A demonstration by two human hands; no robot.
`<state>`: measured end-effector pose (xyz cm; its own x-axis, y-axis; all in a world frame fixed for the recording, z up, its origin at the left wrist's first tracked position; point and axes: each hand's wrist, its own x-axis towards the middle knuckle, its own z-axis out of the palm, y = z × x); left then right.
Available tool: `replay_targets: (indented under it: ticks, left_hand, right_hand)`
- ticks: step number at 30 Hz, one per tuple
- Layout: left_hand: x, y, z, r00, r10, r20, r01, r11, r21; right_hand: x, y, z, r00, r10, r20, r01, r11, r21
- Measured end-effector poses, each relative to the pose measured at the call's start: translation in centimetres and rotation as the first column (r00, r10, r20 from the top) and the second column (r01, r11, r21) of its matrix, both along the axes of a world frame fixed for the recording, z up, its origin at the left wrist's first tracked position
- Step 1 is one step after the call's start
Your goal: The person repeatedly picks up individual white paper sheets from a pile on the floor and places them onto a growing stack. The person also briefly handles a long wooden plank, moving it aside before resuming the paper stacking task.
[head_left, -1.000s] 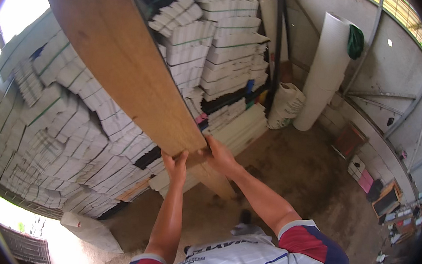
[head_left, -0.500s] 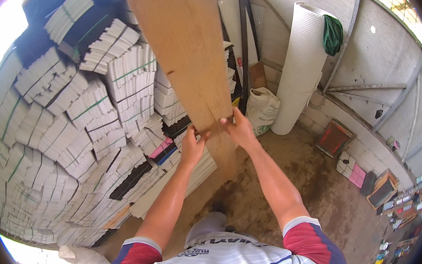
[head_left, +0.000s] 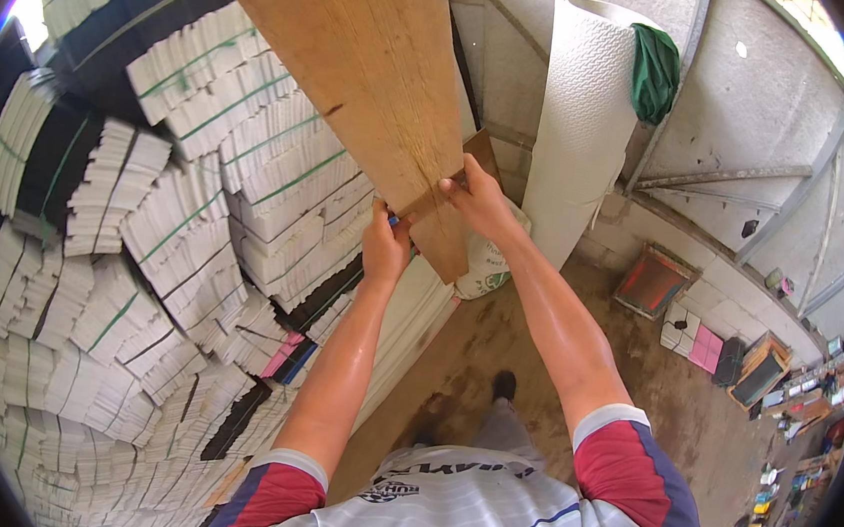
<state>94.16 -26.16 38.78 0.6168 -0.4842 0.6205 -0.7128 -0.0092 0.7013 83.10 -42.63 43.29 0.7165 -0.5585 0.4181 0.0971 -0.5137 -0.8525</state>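
Both hands are clamped on the near end of a long wooden plank (head_left: 359, 67), held up overhead so it runs from the hands away toward the top left of the view. Left hand (head_left: 384, 245) grips the plank's left edge from below, fingers curled up around it, with something small and blue poking out just by the thumb, can't tell what it is. Right hand (head_left: 478, 200) is wrapped on the right edge a bit higher up, fingers pressed on the plank's face near a short darker piece of board (head_left: 444, 240) that sticks out past the end of the main plank. Both arms are stretched up and nearly straight.

Off to the left there's a huge wall of stacked white bundles (head_left: 143, 239), strapped with green bands, some dark gaps between the stacks. Behind the plank on the right stands a tall white roll (head_left: 579, 137) of textured sheet with a green cloth (head_left: 655, 68) draped over its top. A white sack (head_left: 487, 264) sits at the base of the roll, just beyond the hands. The floor (head_left: 632, 382) is bare brownish concrete, with a framed tray (head_left: 653, 281) leaning by the wall and some pink tiles (head_left: 701, 346) beside it. Person's wearing a white striped shirt with red and navy sleeves.
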Motion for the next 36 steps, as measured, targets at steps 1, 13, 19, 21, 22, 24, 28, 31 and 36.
replay_targets:
  ticks: [1,13,19,21,22,24,28,31,36]
  left_hand:
    - [0.3,-1.7,-0.2,1.000,0.020,-0.013,-0.020,1.000,0.006]
    - [5.1,-20.2,-1.4,0.980,0.159,-0.121,-0.163,0.986,-0.028]
    - [8.2,-23.8,-1.2,0.964,0.205,-0.167,-0.210,0.978,-0.011]
    - [9.4,-24.8,-0.4,0.957,0.241,-0.160,-0.239,0.970,0.032]
    - [9.8,-25.1,0.1,0.953,0.261,-0.156,-0.255,0.965,0.057]
    - [10.7,-26.1,0.9,0.946,0.254,-0.203,-0.252,0.967,0.036]
    - [13.6,-28.8,0.4,0.940,0.274,-0.205,-0.277,0.961,0.015]
    - [15.9,-30.6,-0.9,0.944,0.250,-0.215,-0.249,0.968,0.036]
    - [19.5,-34.2,-3.3,0.949,0.231,-0.215,-0.230,0.973,0.030]
  right_hand:
    - [0.6,-1.7,-0.1,1.000,0.013,0.026,-0.012,0.999,-0.030]
    - [9.0,-22.1,-1.8,0.974,0.222,0.047,-0.224,0.974,0.034]
    - [13.0,-26.5,-1.8,0.960,0.280,-0.014,-0.278,0.958,0.070]
    - [14.8,-28.0,-2.1,0.957,0.286,0.049,-0.287,0.958,0.014]
    - [15.7,-28.5,-2.2,0.953,0.291,0.079,-0.291,0.957,-0.011]
    - [16.9,-29.2,-1.0,0.954,0.301,0.008,-0.300,0.951,0.072]
    - [20.1,-32.3,-1.2,0.939,0.342,-0.045,-0.331,0.930,0.161]
    - [22.4,-34.7,-2.9,0.942,0.332,-0.042,-0.327,0.940,0.095]
    - [26.3,-38.7,-7.0,0.958,0.285,-0.029,-0.285,0.959,0.006]
